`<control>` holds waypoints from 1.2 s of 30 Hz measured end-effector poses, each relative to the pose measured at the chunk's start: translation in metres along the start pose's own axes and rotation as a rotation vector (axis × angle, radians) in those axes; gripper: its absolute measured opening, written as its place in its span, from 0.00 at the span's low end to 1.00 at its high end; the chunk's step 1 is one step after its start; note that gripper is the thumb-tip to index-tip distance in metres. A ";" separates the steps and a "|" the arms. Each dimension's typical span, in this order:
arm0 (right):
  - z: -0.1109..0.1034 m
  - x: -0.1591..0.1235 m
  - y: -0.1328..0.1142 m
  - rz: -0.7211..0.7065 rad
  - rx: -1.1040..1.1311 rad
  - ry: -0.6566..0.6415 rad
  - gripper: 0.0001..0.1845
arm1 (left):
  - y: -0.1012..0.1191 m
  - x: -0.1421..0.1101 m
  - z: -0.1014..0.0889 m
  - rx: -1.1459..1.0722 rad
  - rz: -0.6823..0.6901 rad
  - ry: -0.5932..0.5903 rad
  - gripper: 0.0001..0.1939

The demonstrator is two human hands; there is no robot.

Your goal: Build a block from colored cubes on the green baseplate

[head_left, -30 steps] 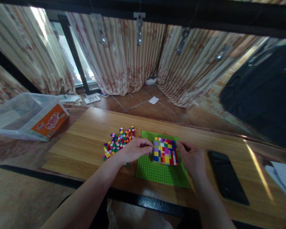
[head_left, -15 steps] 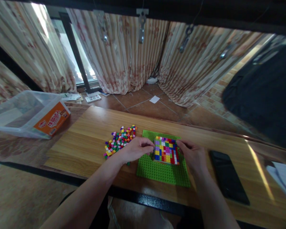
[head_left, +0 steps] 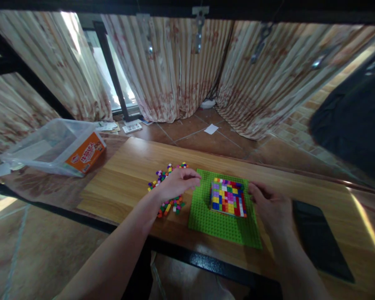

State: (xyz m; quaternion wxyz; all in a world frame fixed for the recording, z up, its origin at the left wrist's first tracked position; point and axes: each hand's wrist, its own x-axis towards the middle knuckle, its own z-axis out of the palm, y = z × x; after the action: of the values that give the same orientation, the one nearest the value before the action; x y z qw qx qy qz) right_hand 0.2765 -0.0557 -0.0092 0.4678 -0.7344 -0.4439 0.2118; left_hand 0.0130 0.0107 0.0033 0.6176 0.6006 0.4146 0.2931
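Observation:
My left hand (head_left: 178, 183) hovers over the near side of a pile of small coloured bricks (head_left: 167, 206), partly hiding it. Its thumb and fingers are bent, with a gap between them and nothing visible inside. A green studded baseplate (head_left: 225, 231) lies to the right of the pile. On it stands a square block of multicoloured bricks (head_left: 228, 198), its top a patchwork of colours. My right hand (head_left: 271, 206) is at the block's right side, over the baseplate's right edge. Its fingers are curled together, and whatever they may hold is hidden.
A black phone (head_left: 321, 239) lies on the wooden board (head_left: 112, 187) to the right. A clear plastic bin (head_left: 59, 160) with an orange label stands at the far left. Striped curtains (head_left: 181, 71) hang beyond the table, and papers (head_left: 133, 127) lie on the floor.
My left hand has drawn away from the block's left side toward the brick pile. My right hand has moved slightly off the block's right edge. The whole view has shifted, with things now further right.

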 end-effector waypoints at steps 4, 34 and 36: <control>0.000 -0.033 -0.023 -0.237 -0.102 0.150 0.15 | 0.002 0.000 -0.014 -0.114 0.046 0.138 0.09; 0.123 -0.099 -0.059 -0.635 -0.340 -0.403 0.10 | 0.001 -0.007 -0.028 0.016 0.093 0.237 0.06; 0.118 -0.098 -0.064 -0.616 -0.265 -0.407 0.08 | 0.003 -0.007 -0.028 0.019 0.102 0.236 0.05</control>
State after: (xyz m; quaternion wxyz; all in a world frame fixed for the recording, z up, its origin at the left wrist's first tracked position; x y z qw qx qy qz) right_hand 0.1110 -0.0697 -0.0192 0.3130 -0.5637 -0.7508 0.1433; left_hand -0.0144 0.0184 0.0088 0.5431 0.5882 0.4559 0.3888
